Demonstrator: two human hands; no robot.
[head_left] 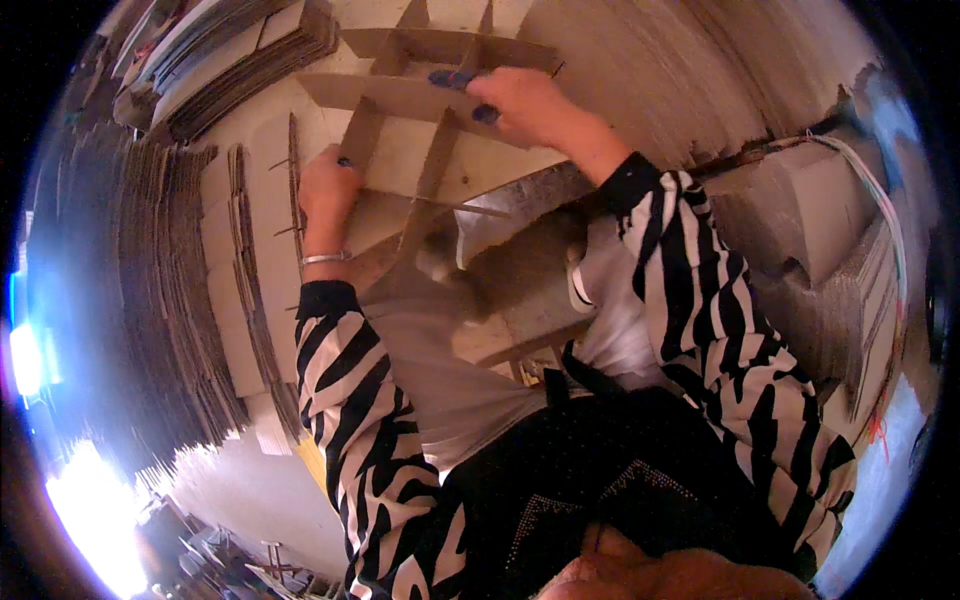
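A cardboard divider (435, 170) of interlocked upright strips stands on the pale work surface ahead of me. My right hand (530, 105) is closed over one of its long cross strips (385, 97), with dark blue coverings on the fingertips to either side of the strip. At the divider's left side, my left hand (330, 195) is closed at the end of a strip, and a bit of dark blue shows at its thumb. Its other fingers are mostly hidden. Slotted flat cardboard strips (282, 190) lie just left of that hand.
Tall stacks of cardboard strips (150, 280) fill the left side. Another bundle (250, 75) sits at the far left, and large cardboard sheets (680, 80) lie at the far right. Folded cardboard (820, 210) and pale cords (880, 185) are at my right.
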